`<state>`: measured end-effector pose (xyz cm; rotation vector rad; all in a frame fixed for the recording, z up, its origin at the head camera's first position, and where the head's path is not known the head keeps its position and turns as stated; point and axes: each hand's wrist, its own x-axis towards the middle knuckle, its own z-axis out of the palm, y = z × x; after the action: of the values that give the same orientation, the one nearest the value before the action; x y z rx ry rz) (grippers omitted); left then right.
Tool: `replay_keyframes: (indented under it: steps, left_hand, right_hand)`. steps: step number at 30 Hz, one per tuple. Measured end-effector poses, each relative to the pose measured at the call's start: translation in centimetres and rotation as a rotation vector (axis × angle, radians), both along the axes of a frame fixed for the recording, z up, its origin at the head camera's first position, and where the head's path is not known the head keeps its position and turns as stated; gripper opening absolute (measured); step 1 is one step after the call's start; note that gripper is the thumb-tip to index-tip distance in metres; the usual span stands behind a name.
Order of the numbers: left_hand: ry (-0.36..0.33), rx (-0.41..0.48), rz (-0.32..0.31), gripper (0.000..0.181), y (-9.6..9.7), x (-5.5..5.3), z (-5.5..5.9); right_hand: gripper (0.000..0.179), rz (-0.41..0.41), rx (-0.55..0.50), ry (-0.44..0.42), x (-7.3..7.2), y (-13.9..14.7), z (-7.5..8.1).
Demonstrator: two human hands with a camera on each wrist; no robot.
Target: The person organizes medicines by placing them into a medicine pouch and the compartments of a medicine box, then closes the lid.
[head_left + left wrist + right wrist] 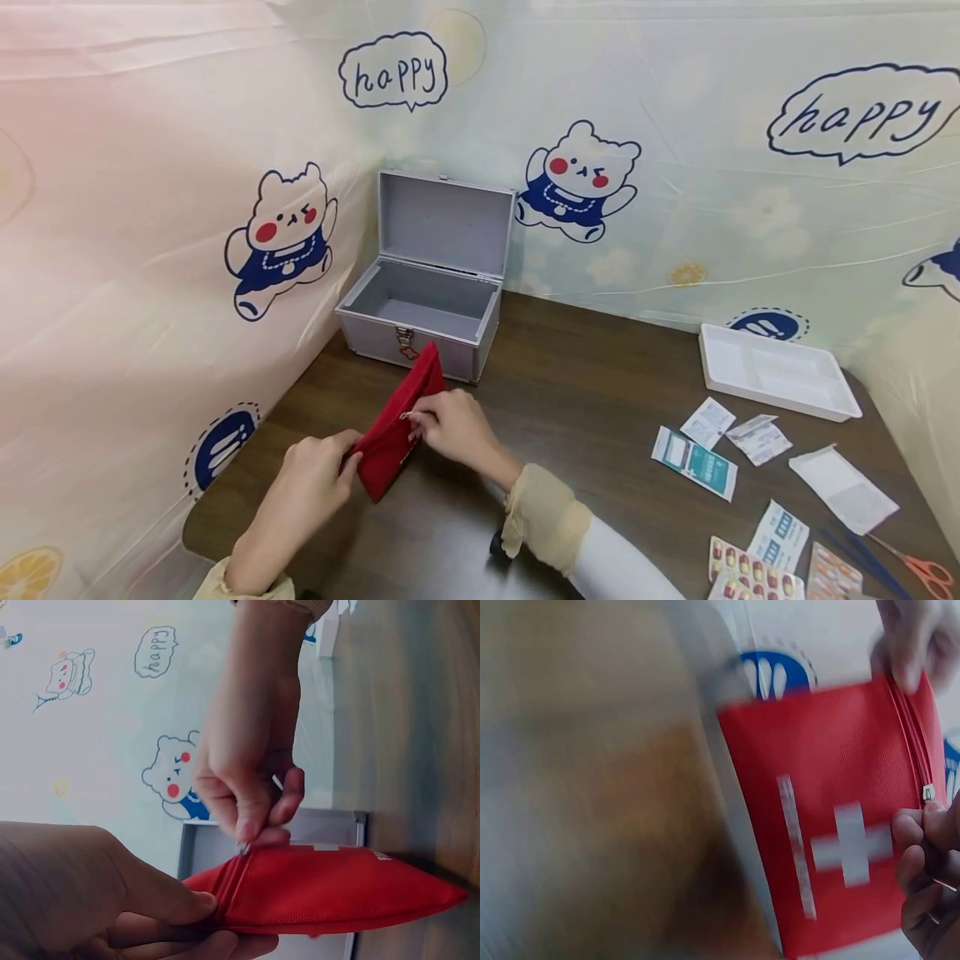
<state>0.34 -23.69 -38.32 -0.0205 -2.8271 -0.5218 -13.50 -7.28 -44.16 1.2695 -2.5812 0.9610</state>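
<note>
A red zippered pouch (pixel 390 442) with a white cross (pixel 853 844) is held upright above the table, in front of the metal case. My left hand (pixel 318 471) grips its near top corner, thumb on one side and fingers on the other, as the left wrist view shows. With thumb and forefinger my right hand (pixel 457 425) pinches the zipper pull (pixel 928 793), partway along the zipper. The zipper tracks between the pull and my left hand lie close together. What the pouch holds is hidden.
Behind the pouch stands a silver case (pixel 420 333), lid raised, nothing inside. On the right lie a white divided tray (pixel 780 375), a teal packet (pixel 697 462), several white packets (pixel 843 487), blister packs (pixel 753 575), orange-handled scissors (pixel 926 573) and dark blue sticks (pixel 862 558).
</note>
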Motion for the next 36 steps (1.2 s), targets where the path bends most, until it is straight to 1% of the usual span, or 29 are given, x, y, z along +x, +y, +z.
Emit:
replay_keyframes:
  steps: [4, 9, 14, 17, 20, 21, 23, 25, 27, 28, 30, 33, 36]
  left_hand:
    - [0.023, -0.028, -0.002, 0.016, -0.6, 0.3, 0.1]
    - [0.023, -0.047, -0.007, 0.017, -1.4, 0.5, 0.2]
    - [-0.018, -0.038, 0.008, 0.018, -2.1, 0.7, 0.0]
    - [-0.036, -0.029, 0.004, 0.018, -2.3, 0.7, -0.3]
    - [-0.022, -0.023, 0.002, 0.018, -2.4, 0.5, -0.6]
    - [-0.01, -0.017, 0.002, 0.018, -2.4, 0.4, -0.7]
    - [0.004, 0.003, 0.011, 0.02, -2.4, 0.5, -1.0]
    - [-0.007, 0.035, 0.022, 0.023, -2.6, 0.4, -1.4]
    - [-0.04, 0.064, 0.027, 0.026, -2.7, 0.3, -2.1]
    - [-0.063, 0.08, 0.024, 0.027, -2.8, 0.1, -2.5]
    - [-0.106, 0.115, 0.034, 0.026, -2.9, -0.1, -3.3]
    - [-0.147, 0.175, 0.052, 0.026, -3.1, -0.3, -4.5]
    - [-0.18, 0.237, 0.093, 0.027, -3.2, -0.4, -5.2]
  right_hand:
    - [0.019, -0.066, -0.016, -0.003, -2.4, 0.6, 0.0]
    - [0.02, -0.133, -0.018, -0.03, -4.5, 1.2, 0.2]
    - [0.019, -0.214, 0.007, -0.026, -5.8, 1.4, -0.1]
    - [0.019, -0.224, 0.011, -0.035, -6.2, 1.5, -0.4]
    - [0.018, -0.168, -0.001, -0.065, -6.6, 1.7, -0.8]
    - [0.016, -0.133, -0.002, -0.075, -6.8, 1.8, -1.0]
    - [0.013, -0.054, 0.007, -0.122, -7.0, 1.8, -1.3]
    - [0.022, 0.019, 0.02, -0.172, -7.2, 1.9, -1.7]
    - [0.036, 0.068, 0.044, -0.201, -7.2, 1.8, -2.1]
    - [0.04, 0.079, 0.055, -0.21, -7.1, 1.7, -2.3]
    - [0.042, 0.094, 0.056, -0.204, -7.0, 1.5, -2.6]
    - [0.035, 0.107, 0.034, -0.188, -6.9, 1.1, -2.8]
    - [0.027, 0.111, -0.001, -0.196, -6.8, 0.9, -2.9]
